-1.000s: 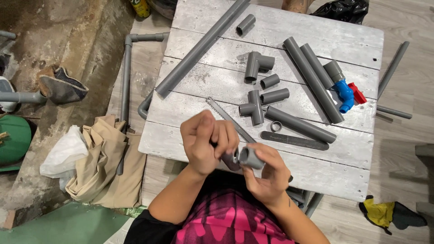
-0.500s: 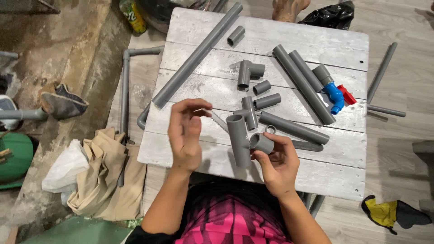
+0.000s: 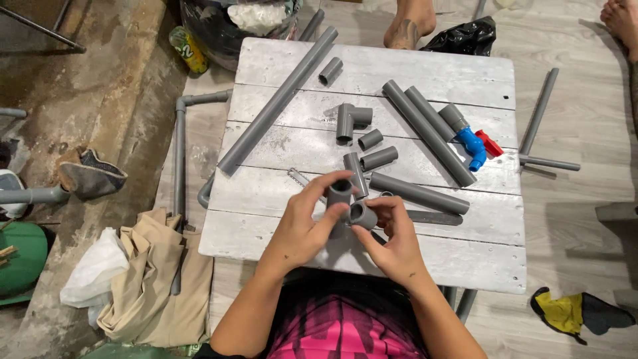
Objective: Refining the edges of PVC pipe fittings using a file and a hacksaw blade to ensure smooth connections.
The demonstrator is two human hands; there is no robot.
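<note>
Grey plastic pipe fitting (image 3: 347, 205), a short tee-shaped piece with open round sockets, is held in both hands just above the near edge of a whitewashed plank table (image 3: 279, 239), close to the person's chest. The left hand (image 3: 307, 229) wraps it from the left, fingers curled over the upright socket and thumb underneath, so the piece seems steadied rather than squeezed. The right hand (image 3: 393, 240) closes on the side socket, whose open mouth faces the camera, fingertips pinching its rim as if turning or seating it. Beyond the hands, loose parts lie spread across the planks within arm's reach: a long grey pipe (image 3: 278, 101) laid diagonally at the left, two thick pipes (image 3: 425, 129) side by side toward the right, an elbow fitting (image 3: 350, 119) near the middle, several short couplings (image 3: 370, 139), and a blue valve with a red handle (image 3: 476, 143) joined to a pipe end. A green and yellow can (image 3: 189, 50) lies on the floor past the table's far left corner; its print is too small to make out. Beige cloth (image 3: 151, 279) and a white bag (image 3: 93, 271) are heaped on the floor at the left.
</note>
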